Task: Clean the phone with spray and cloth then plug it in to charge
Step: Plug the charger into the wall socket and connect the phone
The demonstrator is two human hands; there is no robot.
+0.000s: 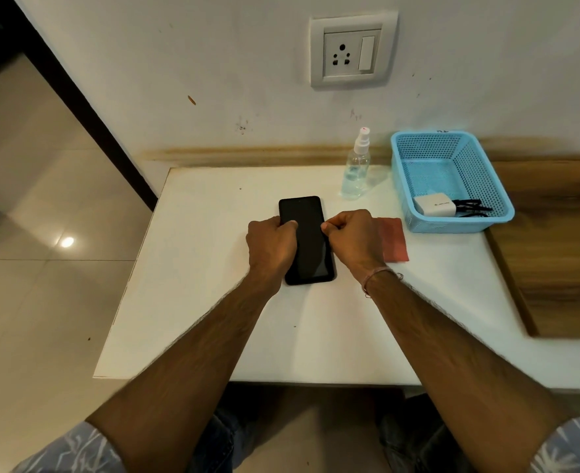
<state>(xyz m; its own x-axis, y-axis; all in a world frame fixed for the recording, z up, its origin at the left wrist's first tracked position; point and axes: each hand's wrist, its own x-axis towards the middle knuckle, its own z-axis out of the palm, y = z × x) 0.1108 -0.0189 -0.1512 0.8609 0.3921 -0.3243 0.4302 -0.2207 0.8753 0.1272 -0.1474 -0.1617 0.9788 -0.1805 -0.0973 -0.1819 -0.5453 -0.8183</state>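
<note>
Phone (310, 249) on table (206, 302), left hand (271, 244) fingers gripping it, right hand (353, 237) fingers curled alongside

Phone (307, 240), between left hand (273, 245) and right hand (353, 238): plain black, glossy. Table (213, 285) under both hands: plain white. Cloth (395, 240), just right of the right hand: dull red, unpatterned. Basket (452, 135), ahead and right of the right hand: light blue, fine perforated mesh; inside, a white charger (434, 205) and black cable (473, 208). Spray bottle (356, 165), ahead of the right hand: clear, white nozzle, faintly blue liquid. Socket plate (351, 51), far ahead of the hands: white. Panel (554, 250), far right of the right hand: brown wood grain. Floor (25, 199), left of the left hand: cream glossy tile. Sleeves (73, 448): pale blue, white streaks. Thread (379, 276) behind the right hand, on the wrist: pinkish.
</note>
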